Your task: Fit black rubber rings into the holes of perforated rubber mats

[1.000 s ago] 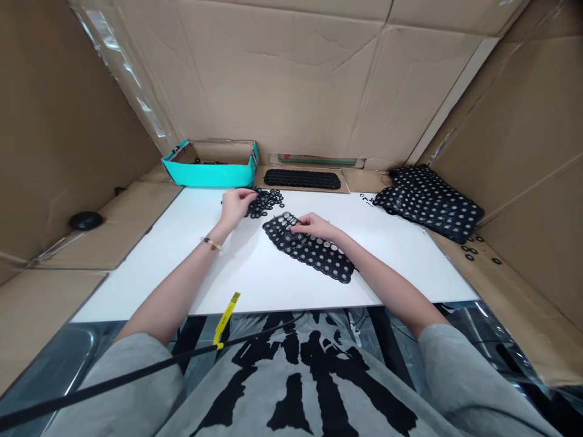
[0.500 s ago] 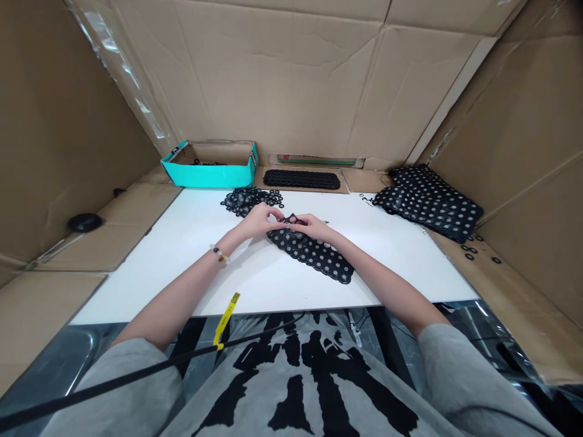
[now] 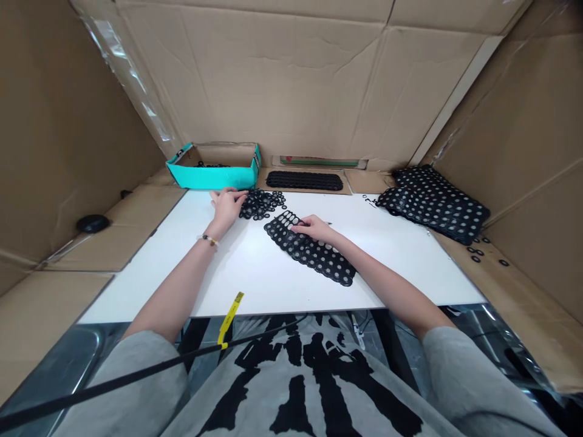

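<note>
Two bare hands work over a white tabletop (image 3: 273, 285) inside a booth lined with corrugated cardboard. At far left, a dark rounded object (image 3: 93, 224) sits on the cardboard floor. Further right, at the back, stands a shallow teal box (image 3: 213, 177) with a few black rings inside. The left hand (image 3: 226, 205), with a beaded bracelet (image 3: 207, 240) at its wrist, reaches toward the back of the table. Its fingers (image 3: 237, 193) are drawn close together, pointing right, at the edge of a loose pile of small black rings (image 3: 263, 204); whether they pinch a ring is too small to tell. That pile lies just beyond the fingertips, and the left hand is the nearer one to it. Behind the pile, a dark perforated strip (image 3: 304, 180) lies on a cardboard sheet. In front of the pile, a black perforated sheet (image 3: 314, 254) lies flat, its long axis slanting from near the pile down and right toward the person, with rows of round, pale-centred holes and a scalloped edge. The right hand (image 3: 314, 227) rests on its upper part, fingers together and pressed down, with no clear pinch. A yellow tag (image 3: 231, 309) hangs over the table's near edge. At right, sheets are stacked (image 3: 432, 205), with stray black rings (image 3: 476, 250) on the cardboard beside them.
</note>
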Demonstrator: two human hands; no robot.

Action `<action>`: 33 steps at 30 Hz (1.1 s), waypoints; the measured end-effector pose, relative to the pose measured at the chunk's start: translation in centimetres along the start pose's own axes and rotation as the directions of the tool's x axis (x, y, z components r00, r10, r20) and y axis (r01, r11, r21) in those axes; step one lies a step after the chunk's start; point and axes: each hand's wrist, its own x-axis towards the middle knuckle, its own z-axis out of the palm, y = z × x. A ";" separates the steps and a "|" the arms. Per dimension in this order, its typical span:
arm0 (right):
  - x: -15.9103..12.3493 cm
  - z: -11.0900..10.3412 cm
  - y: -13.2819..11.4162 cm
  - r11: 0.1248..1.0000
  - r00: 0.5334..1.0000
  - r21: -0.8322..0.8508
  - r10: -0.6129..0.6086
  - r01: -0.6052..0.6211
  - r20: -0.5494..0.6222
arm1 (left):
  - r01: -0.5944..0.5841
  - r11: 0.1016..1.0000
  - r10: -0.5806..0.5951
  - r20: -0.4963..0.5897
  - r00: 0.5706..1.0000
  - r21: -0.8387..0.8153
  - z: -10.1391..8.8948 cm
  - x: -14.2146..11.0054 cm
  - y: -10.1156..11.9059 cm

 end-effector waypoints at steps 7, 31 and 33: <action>0.1 -0.4 0.2 0.999 0.999 0.052 0.012 -0.014 0.050 | -0.157 0.987 0.154 0.053 0.987 0.040 -0.4 -1.4 5.0; 0.0 -1.6 0.0 0.973 0.983 0.227 -0.080 0.040 0.167 | -0.461 0.885 0.385 0.449 0.806 0.068 2.7 -6.7 11.2; 0.0 -2.0 0.2 0.966 0.967 0.256 -0.097 0.035 0.235 | -0.462 0.883 0.383 0.441 0.812 0.085 2.8 -6.7 11.0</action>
